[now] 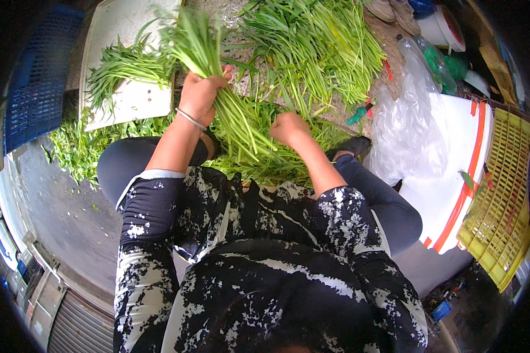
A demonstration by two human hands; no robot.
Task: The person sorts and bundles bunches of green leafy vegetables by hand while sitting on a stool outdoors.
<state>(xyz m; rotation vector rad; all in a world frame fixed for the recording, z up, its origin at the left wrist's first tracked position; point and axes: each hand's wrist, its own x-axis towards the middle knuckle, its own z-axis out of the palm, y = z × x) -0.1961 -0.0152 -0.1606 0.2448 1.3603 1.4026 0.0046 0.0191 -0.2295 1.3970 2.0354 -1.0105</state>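
Observation:
My left hand (pixel 202 95), with a silver bangle at its wrist, is closed around a bunch of long-stemmed leafy greens (pixel 243 119). The leafy tops point up and away and look blurred; the stems hang down toward the right. My right hand (pixel 290 128) is curled just right of the stem ends; whether its fingers pinch anything is not clear. A smaller bunch of greens (pixel 130 73) lies on a white board (pixel 137 103) at the upper left. A large pile of the same greens (pixel 318 48) covers the ground ahead, and loose leaves and stems (pixel 265 167) lie between my feet.
On the right are a clear plastic bag (pixel 410 128), a white foam box with red tape (pixel 446 189) and a yellow plastic crate (pixel 497 194). A blue crate (pixel 39 84) stands far left. Plastic bottles (pixel 435 61) lie near the upper right. Leaf scraps (pixel 84 150) cover ground by my left knee.

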